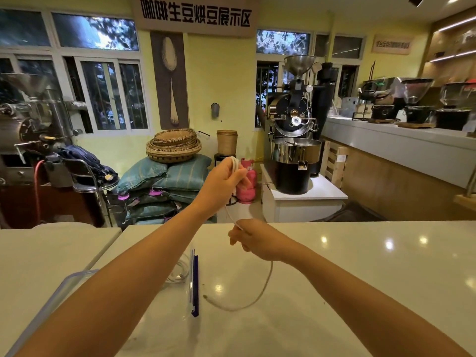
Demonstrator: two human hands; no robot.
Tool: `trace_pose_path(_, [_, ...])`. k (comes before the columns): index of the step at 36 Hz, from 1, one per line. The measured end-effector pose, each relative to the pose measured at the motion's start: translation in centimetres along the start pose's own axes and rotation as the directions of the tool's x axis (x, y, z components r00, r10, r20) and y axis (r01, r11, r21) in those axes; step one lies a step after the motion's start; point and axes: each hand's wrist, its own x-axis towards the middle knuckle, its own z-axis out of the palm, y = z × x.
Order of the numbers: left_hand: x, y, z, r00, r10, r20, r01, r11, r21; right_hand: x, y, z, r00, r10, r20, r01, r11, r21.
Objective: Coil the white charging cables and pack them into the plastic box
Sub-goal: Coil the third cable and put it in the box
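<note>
Head view. The left hand (226, 177) is raised above the far edge of the pale glossy stone table (360, 266), its fingers curled round a few loops of a thin white charging cable (268, 279). The right hand (253, 239) is lower and nearer, its fingers pinching the same cable just below the loops. From there the free tail sags to the table and curves left to its plug end (206, 296), which lies just beside the clear plastic box with a blue-trimmed edge (64, 280). The box stands on the table under the left forearm.

Risks, as judged:
- The loops may spring open if the left fingers loosen while another turn is added, because little of the coil is enclosed.
- The trailing plug may snag on the blue edge as the tail is drawn up, tugging the box or jerking the coil.
- A loose coil may unwind when lowered in and tangle with the cable already inside.

Count:
- Two hands, both gripping.
- One cable in hand, partly coiled.
- One white cable (177, 275) visible through the box wall; whether more lie beneath it cannot be told.
- One box.
</note>
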Motion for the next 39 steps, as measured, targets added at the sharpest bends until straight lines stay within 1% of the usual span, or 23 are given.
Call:
trace_pose_path(2, [-0.1,-0.7,-0.3,1.000,0.007,0.013,-0.008,0.995,0.103,-0.6,-0.4,-0.9,0.998,-0.053,-0.029,0.052,0.997,-0.061])
trace_pose_path(4, [-0.4,-1.5,-0.5,1.000,-0.002,0.026,-0.003,0.984,0.179,-1.1,-0.7,-2.1,0.992,-0.102,-0.069,0.096,0.992,-0.087])
trace_pose_path(7, [-0.9,-2.5,-0.3,0.994,-0.069,0.082,0.043,0.958,0.283,-1.2,-0.8,-4.1,0.973,-0.171,-0.154,0.154,0.982,-0.113])
trace_pose_path(8, [-1.2,-2.7,-0.2,0.989,-0.099,0.113,0.063,0.956,0.288,-1.0,-0.7,-4.7,0.965,-0.186,-0.184,0.167,0.979,-0.116])
trace_pose_path(11, [-2.1,-2.9,0.1,0.959,-0.160,0.234,0.107,0.969,0.224,-0.4,-0.3,-6.2,0.947,-0.215,-0.241,0.184,0.972,-0.145])
trace_pose_path(14, [-3.0,-2.6,0.2,0.916,-0.190,0.354,0.169,0.982,0.090,0.0,0.4,-7.5,0.931,-0.245,-0.271,0.193,0.960,-0.203])
trace_pose_path(16, [-3.4,-2.2,0.3,0.878,-0.208,0.432,0.227,0.974,0.008,0.3,1.1,-8.2,0.928,-0.229,-0.293,0.181,0.967,-0.182])
trace_pose_path(19, [-3.7,-1.1,0.4,0.825,-0.178,0.537,0.288,0.949,-0.128,0.6,2.2,-9.0,0.933,-0.189,-0.307,0.165,0.981,-0.101])
trace_pose_path(21, [-3.7,-0.2,0.3,0.806,-0.127,0.578,0.305,0.926,-0.222,0.7,2.9,-9.3,0.924,-0.161,-0.346,0.174,0.985,0.008])
trace_pose_path(23, [-3.6,0.6,0.2,0.806,-0.086,0.586,0.312,0.903,-0.297,0.8,3.6,-9.4,0.916,-0.112,-0.385,0.178,0.974,0.140])
trace_pose_path(26, [-3.2,1.4,0.2,0.814,-0.065,0.577,0.328,0.871,-0.366,1.1,4.6,-8.5,0.932,-0.028,-0.362,0.156,0.931,0.330])
trace_pose_path(31, [-2.8,2.7,0.6,0.802,0.003,0.598,0.367,0.787,-0.496,2.0,5.9,-6.4,0.904,0.116,-0.411,0.124,0.850,0.511])
trace_pose_path(33, [-2.7,3.0,0.9,0.813,0.022,0.582,0.366,0.757,-0.541,2.3,5.9,-5.3,0.906,0.152,-0.395,0.109,0.817,0.566])
trace_pose_path(37, [-2.1,2.9,1.6,0.873,-0.006,0.489,0.333,0.740,-0.584,2.2,4.6,-2.7,0.934,0.161,-0.320,0.056,0.817,0.574])
trace_pose_path(39, [-1.7,2.6,1.6,0.894,-0.042,0.446,0.327,0.743,-0.585,2.0,4.0,-1.4,0.954,0.123,-0.273,0.063,0.808,0.586])
